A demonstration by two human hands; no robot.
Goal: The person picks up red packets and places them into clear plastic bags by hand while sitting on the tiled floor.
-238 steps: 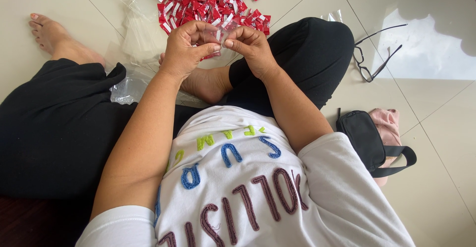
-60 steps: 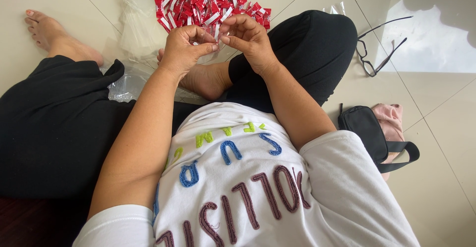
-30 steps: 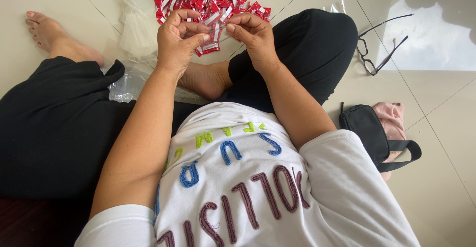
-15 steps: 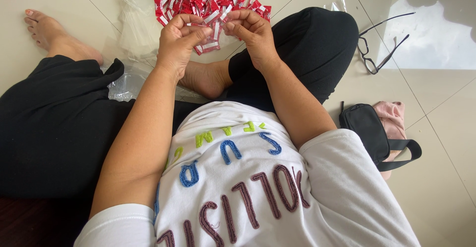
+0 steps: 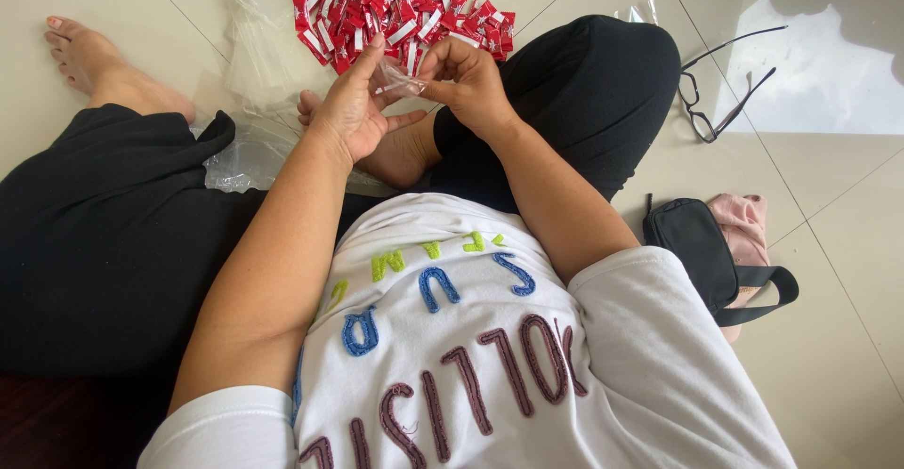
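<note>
Head view, near to far. White T-shirt with coloured stitched letters was seen closest, with black trousers on crossed legs resting on the tiled floor.

Both forearms were extended forward over the lap. Left hand and right hand were brought together, nearly touching, just above the bare ankle. A small clear plastic bag was pinched between them: left thumb and fingers on one side, right fingertips curled on the other. Both hands were clamped on that bag. Contents of the bag could not be made out; only a crinkled transparent film was visible.

Loose clear plastic bags were heaped on the floor to the left of the hands, against the left knee and beside a bare foot. They appeared flat, nothing visible inside.

To the right, a black pouch with a strap was laid on the floor, zipped shut, touching a pink cloth item behind it. Black-framed glasses were laid further out, near the right knee.

Farthest away, a pile of small red-and-white sachets was spread loose on the floor, just beyond the hands, not contained in anything.
</note>
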